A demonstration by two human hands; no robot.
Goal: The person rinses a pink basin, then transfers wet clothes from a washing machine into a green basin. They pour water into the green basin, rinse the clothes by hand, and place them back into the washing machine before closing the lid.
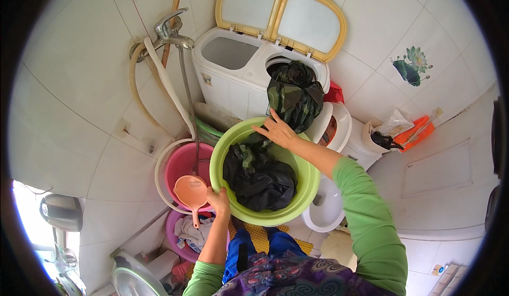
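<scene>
My left hand (218,200) grips the left rim of a lime-green plastic basin (314,176). Dark wet-looking clothes (262,184), partly camouflage, lie inside it. Over the basin's far rim, my right hand (278,131) has its fingers spread, beside a bunched camouflage garment (296,97); whether the fingertips touch the cloth is not clear. That garment hangs out of the right opening of a white twin-tub washing machine (226,85), whose two yellow-framed lids (310,21) stand raised. The left tub opening (228,53) is uncovered.
An orange plastic dipper (191,192) rests over a pink bucket (171,168). Below is a purple basin (175,240) of clothes. A wall tap (171,37) with hoses is at left. A toilet (326,212) and a white bin (372,137) stand right, a yellow mat (258,238) underfoot.
</scene>
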